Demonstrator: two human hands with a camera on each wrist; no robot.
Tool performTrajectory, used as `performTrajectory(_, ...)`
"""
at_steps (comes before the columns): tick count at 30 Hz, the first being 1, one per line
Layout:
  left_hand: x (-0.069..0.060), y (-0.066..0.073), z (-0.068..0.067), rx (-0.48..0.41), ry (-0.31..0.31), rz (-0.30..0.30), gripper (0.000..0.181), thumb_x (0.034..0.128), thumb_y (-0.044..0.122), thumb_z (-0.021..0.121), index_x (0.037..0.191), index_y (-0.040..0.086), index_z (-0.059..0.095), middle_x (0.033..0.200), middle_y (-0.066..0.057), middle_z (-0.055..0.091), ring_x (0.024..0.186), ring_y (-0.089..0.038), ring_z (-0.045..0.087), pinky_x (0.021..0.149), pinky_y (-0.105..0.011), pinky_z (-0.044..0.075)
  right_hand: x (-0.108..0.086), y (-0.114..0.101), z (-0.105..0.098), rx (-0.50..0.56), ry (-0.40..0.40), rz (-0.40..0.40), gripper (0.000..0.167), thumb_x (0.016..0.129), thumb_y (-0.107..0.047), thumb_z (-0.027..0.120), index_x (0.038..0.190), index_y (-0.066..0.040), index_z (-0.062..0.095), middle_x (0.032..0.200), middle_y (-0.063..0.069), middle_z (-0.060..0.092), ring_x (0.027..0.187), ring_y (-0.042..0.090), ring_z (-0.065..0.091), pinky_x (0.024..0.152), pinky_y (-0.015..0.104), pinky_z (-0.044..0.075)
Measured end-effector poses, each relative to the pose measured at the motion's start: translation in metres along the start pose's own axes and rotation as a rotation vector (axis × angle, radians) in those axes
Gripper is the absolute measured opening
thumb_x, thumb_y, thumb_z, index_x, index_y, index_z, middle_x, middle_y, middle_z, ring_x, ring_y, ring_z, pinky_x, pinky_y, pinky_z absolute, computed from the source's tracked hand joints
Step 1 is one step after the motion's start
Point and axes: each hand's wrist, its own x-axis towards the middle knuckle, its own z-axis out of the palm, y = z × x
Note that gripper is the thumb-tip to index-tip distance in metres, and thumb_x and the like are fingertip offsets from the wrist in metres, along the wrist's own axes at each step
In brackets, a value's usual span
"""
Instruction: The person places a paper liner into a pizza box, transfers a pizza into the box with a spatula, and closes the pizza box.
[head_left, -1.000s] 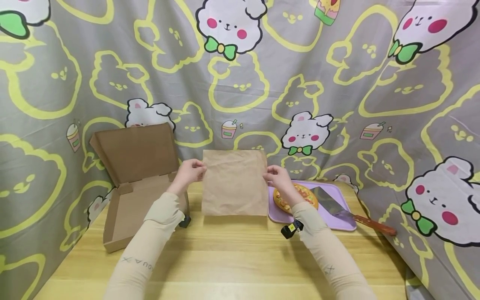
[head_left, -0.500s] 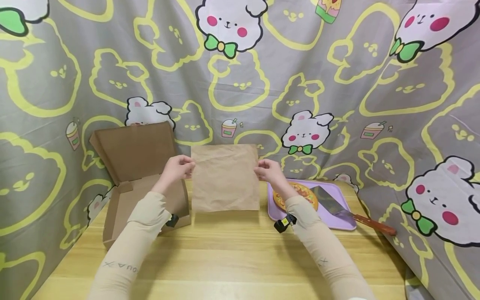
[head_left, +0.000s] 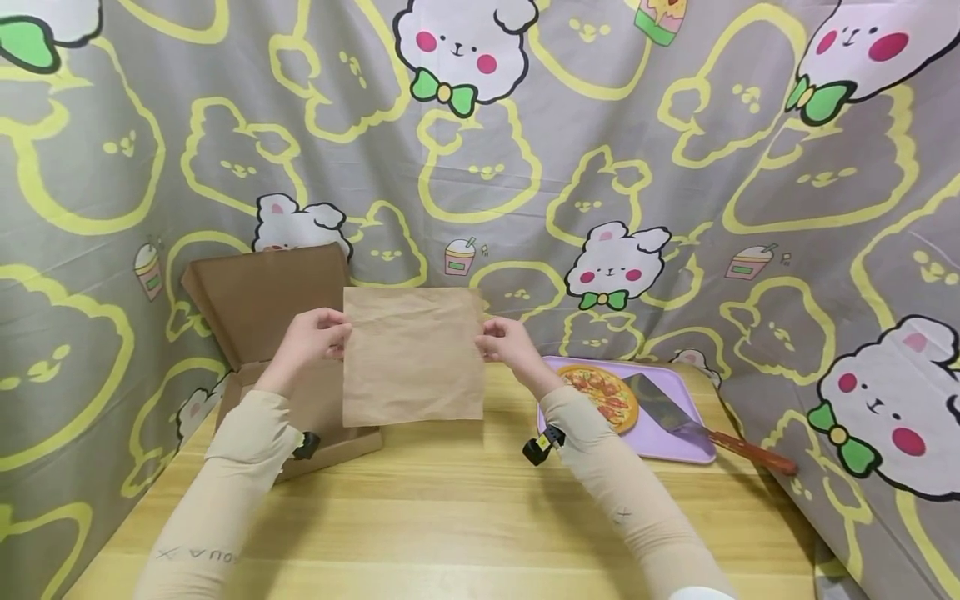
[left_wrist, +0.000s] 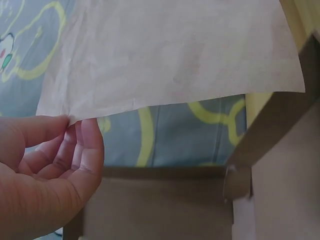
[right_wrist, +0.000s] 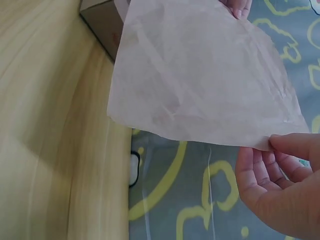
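Note:
A square sheet of brown paper [head_left: 414, 354] hangs between my hands above the table, lightly creased. My left hand [head_left: 309, 342] pinches its left edge between thumb and fingers, as the left wrist view also shows for the sheet [left_wrist: 175, 55]. On the opposite edge, my right hand [head_left: 513, 346] pinches the paper between thumb and fingertips. Behind the left hand an open cardboard pizza box [head_left: 270, 300] stands with its lid raised; the sheet and my left arm cover part of it. In the left wrist view, the box's inside [left_wrist: 160, 205] lies below the sheet.
At the right, a purple tray [head_left: 678, 385] bears a pizza [head_left: 600, 396] and a pizza server [head_left: 660, 404] whose wooden handle juts past the tray's edge. The wooden table [head_left: 420, 508] is backed by a patterned curtain [head_left: 495, 183] on several sides.
Both hands have carried the paper leftward, from the middle of the table toward the open box. It overlaps the box's right part in the head view. The pizza is less covered by my right arm.

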Motion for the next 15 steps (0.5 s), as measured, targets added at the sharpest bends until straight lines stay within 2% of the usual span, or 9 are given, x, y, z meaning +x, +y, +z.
performTrajectory(5, -0.007, -0.008, -0.017, 0.023, 0.027, -0.005, 0.034, 0.0986, 0.019, 0.057, 0.121, -0.007, 0.053, 0.093, -0.003, 0.057, 0.078, -0.006, 0.058, 0.072, -0.025, 0.058, 0.005, -0.002, 0.019, -0.001, -0.022, 0.007, 0.012, 0.089, 0.005, 0.062, 0.1, 0.008, 0.058, 0.076, -0.001, 0.059, 0.068, 0.009, 0.058, 0.067, 0.029, 0.058)
performTrajectory(15, -0.026, -0.023, -0.051, 0.041, 0.072, -0.014, 0.037, 0.0989, 0.019, 0.057, 0.124, -0.008, 0.051, 0.092, 0.006, 0.059, 0.077, -0.003, 0.059, 0.072, -0.025, 0.059, 0.018, -0.001, 0.06, -0.052, -0.094, 0.006, 0.01, 0.091, 0.0, 0.062, 0.099, 0.004, 0.058, 0.08, -0.001, 0.057, 0.069, 0.009, 0.059, 0.064, 0.028, 0.058)
